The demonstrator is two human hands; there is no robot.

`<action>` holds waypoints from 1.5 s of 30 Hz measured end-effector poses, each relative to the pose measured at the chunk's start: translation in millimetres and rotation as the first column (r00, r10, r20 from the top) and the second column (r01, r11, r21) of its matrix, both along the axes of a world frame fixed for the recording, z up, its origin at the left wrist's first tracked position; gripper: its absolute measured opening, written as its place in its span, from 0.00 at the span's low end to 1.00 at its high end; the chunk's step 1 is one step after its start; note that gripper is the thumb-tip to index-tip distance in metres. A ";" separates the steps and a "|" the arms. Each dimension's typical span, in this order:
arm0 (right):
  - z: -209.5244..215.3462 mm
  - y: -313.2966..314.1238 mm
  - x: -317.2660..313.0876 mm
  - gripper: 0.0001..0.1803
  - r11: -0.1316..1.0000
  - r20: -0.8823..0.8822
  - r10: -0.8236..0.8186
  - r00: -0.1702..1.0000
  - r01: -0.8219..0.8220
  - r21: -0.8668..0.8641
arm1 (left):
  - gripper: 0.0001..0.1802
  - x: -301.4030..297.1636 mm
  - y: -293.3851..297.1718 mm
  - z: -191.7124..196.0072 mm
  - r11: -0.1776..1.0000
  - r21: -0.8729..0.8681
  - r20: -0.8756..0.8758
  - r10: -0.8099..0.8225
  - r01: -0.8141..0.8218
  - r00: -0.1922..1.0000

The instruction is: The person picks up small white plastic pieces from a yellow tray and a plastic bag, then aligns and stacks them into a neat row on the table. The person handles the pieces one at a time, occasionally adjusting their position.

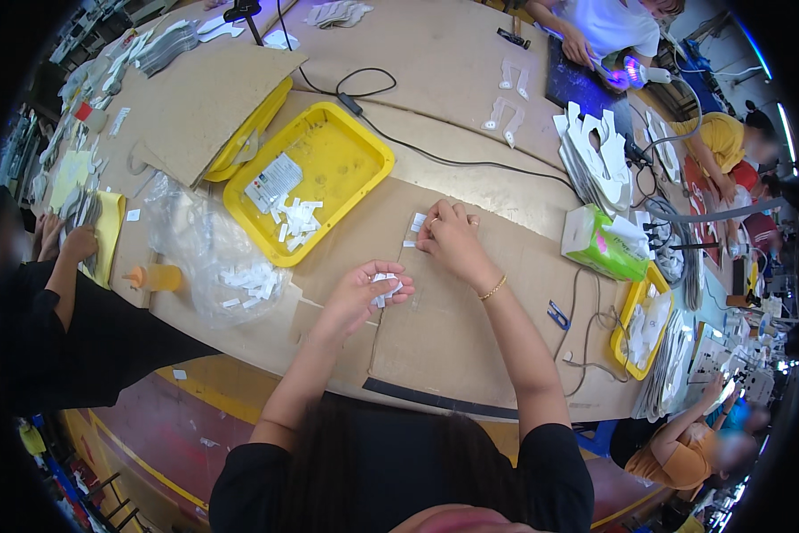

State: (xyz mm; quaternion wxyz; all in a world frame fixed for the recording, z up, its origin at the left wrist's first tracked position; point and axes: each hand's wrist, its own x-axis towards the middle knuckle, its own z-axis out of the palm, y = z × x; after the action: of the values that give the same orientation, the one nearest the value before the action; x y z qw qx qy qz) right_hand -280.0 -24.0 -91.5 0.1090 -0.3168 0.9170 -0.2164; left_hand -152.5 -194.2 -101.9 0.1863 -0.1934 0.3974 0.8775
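My left hand (364,298) is cupped, palm up, with a small bunch of white labels (385,290) held in its curled fingers. Just to its right and farther off, my right hand (453,238) has its fingers pinched together and pointing down at a cardboard sheet (444,329). Small white labels (419,221) lie on the cardboard right beside those fingertips, and the fingertips hide whatever is between them. Beyond my left hand stands a yellow tray (335,191) with a heap of white labels (300,220) and a printed packet (273,183) inside.
A clear plastic bag (190,240) with more labels lies left, near a yellow bottle (155,278). Right are a tissue pack (599,244), blue thread snips (557,314), a small yellow tray (625,342) and loose cords. A black cable (470,163) crosses behind. Co-workers sit around.
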 end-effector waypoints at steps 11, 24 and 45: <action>50.2 7.9 37.8 0.03 0.908 0.341 -0.047 0.939 0.183 -0.378 | 0.13 4.6 1.7 1.4 1.000 0.010 -0.012 -0.021 0.021 1.000; 103.6 38.5 85.3 0.07 0.549 0.219 -0.089 0.972 0.231 -0.804 | 0.11 17.1 20.3 65.4 0.996 0.063 -0.106 -0.056 0.063 0.993; 117.6 55.4 115.5 0.12 0.368 0.370 0.097 0.924 0.312 -0.876 | 0.05 29.7 34.9 139.1 0.992 -0.118 -0.295 -0.080 0.047 0.952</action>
State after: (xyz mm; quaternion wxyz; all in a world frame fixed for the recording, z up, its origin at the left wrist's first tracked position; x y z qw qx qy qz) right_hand -164.5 31.3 26.1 0.0645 -0.2157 0.6198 -0.7517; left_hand -122.8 -159.3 37.2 0.1412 -0.0557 0.4744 0.8671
